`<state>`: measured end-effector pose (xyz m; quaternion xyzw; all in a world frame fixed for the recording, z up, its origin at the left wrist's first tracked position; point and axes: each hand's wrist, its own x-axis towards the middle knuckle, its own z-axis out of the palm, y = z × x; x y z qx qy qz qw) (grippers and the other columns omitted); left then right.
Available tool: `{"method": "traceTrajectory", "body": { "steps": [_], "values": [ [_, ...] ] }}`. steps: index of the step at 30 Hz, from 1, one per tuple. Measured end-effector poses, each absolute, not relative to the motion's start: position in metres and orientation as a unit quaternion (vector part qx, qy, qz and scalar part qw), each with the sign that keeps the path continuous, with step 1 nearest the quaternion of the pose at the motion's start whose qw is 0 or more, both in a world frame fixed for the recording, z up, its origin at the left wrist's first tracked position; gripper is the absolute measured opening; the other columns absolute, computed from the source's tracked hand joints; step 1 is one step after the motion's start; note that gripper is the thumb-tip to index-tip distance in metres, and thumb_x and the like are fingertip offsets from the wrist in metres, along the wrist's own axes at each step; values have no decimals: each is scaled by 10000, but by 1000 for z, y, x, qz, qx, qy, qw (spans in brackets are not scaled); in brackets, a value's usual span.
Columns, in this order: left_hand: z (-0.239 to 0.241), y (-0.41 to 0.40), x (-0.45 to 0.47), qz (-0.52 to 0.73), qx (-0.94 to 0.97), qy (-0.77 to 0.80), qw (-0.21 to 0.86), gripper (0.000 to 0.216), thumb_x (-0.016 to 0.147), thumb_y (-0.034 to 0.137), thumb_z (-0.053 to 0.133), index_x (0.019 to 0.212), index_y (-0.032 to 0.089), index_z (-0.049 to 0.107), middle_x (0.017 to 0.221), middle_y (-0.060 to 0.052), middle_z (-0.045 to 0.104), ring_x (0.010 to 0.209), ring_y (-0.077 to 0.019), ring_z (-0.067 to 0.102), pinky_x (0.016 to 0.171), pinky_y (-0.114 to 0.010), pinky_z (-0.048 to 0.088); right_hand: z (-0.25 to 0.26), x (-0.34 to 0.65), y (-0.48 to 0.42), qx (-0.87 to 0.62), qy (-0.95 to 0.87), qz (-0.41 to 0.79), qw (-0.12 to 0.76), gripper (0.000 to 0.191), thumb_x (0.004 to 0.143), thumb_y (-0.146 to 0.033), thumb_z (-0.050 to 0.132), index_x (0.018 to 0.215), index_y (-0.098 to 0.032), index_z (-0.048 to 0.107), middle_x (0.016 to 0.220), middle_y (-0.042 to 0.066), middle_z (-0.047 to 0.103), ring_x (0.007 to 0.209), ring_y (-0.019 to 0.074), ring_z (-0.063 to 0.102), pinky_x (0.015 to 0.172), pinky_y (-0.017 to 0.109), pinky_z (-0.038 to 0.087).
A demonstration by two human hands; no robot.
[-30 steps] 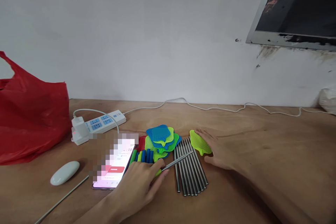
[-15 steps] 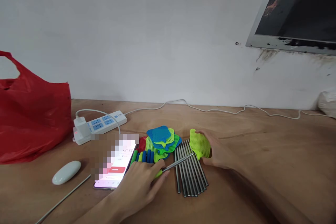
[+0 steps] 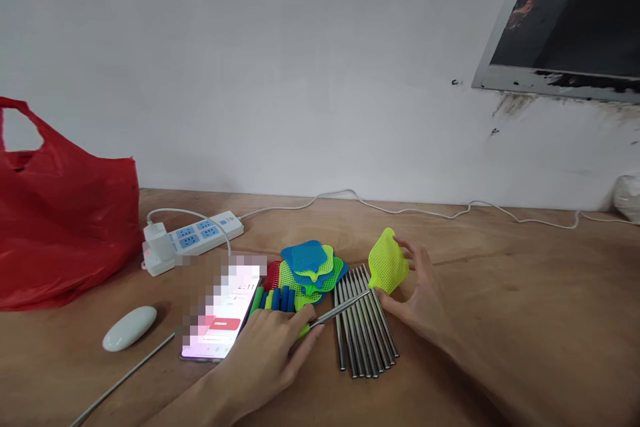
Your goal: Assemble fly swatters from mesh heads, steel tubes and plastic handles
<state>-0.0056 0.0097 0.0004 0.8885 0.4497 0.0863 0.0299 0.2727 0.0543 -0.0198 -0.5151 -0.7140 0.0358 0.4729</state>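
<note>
Right of the metal rods (image 3: pixel 364 337), the half-curled right hand (image 3: pixel 419 295) pinches a tilted, finely perforated lime-yellow swatter head (image 3: pixel 388 260), while left of them the closely curled left hand (image 3: pixel 269 350) clasps a silvery, lime-gripped shaft (image 3: pixel 340 309).

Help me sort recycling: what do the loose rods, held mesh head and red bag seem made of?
Rods: polished metal, perhaps steel; bright lengthwise streaks.
Mesh head in the right hand: likely plastic, matte; uniform colour, regular holes.
Red bag: apparently thin plastic film; slight sheen, creases.
</note>
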Motion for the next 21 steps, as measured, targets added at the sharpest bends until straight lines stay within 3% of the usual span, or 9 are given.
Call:
{"method": "traceTrajectory", "body": {
  "steps": [21],
  "values": [
    [-2,11,-6,76,883,462,33,381,1061,358,255,1037,224,611,783,-57,720,665,-302,680,544,-340,365,-19,265,41,-521,-682,-38,513,712,728,-315,728,1358,-232,406,1262,142,536,1180,360,517,986,529,439]
  ]
}}
